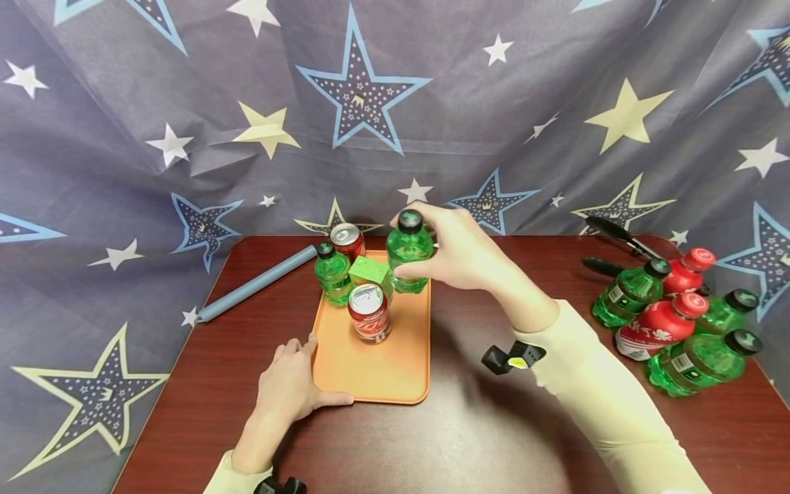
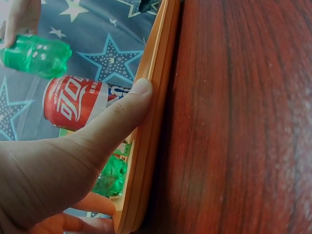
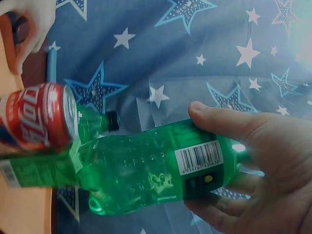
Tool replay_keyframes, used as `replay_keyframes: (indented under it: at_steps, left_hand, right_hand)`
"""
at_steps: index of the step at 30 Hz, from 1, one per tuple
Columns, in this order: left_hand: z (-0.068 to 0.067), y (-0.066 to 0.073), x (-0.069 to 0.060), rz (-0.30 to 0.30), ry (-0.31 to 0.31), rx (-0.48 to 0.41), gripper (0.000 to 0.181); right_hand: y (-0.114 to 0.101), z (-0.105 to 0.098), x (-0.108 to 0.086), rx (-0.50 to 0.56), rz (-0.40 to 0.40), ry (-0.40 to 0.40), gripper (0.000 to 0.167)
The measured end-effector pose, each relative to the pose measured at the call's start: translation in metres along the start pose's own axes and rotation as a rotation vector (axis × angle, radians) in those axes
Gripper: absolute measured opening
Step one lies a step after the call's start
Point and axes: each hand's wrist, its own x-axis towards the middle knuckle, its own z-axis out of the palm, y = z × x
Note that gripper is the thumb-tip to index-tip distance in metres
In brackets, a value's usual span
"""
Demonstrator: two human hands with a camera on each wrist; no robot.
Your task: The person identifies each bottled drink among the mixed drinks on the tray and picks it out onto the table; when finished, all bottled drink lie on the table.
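Note:
My right hand (image 1: 459, 250) grips a green plastic soda bottle (image 3: 141, 165) with a black cap, thumb on one side and fingers on the other. The bottle stands upright above the back right of an orange tray (image 1: 370, 377), its base apart from the tray in the left wrist view. At the tray's front left corner, my left hand (image 1: 290, 381) holds the rim, thumb (image 2: 122, 112) along the front edge and fingers at the left side. On the tray are a red soda can (image 1: 370, 319), a green box (image 1: 370, 271), another green bottle (image 1: 334, 278) and a second red can (image 1: 348, 240) behind.
Several green and red bottles (image 1: 660, 326) lean or lie at the table's right side, with black-handled objects (image 1: 607, 267) behind them. A blue-grey rod (image 1: 256, 285) lies left of the tray. The star-patterned curtain (image 1: 432, 151) hangs behind the table.

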Motion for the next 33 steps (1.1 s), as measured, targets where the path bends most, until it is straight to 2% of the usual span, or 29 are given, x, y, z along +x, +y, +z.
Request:
replay_keyframes:
  at_steps: [11,22,26,33]
  left_hand:
    - [0.000,-0.001,-0.001,-0.002,0.009,0.007,0.140]
    - [0.000,-0.001,-0.001,-0.002,0.006,0.010,0.141]
    - [-0.001,-0.001,-0.001,-0.004,0.000,0.006,0.141]
    - [-0.002,0.000,-0.002,-0.001,0.008,0.009,0.141]
  right_hand:
    - [0.025,-0.025,-0.033,-0.022,0.063,0.049,0.058]
    - [0.051,-0.050,-0.075,-0.098,0.154,0.091,0.054]
    - [0.058,-0.056,-0.091,-0.149,0.172,0.106,0.054]
    - [0.069,-0.062,-0.120,-0.191,0.255,0.141,0.058]
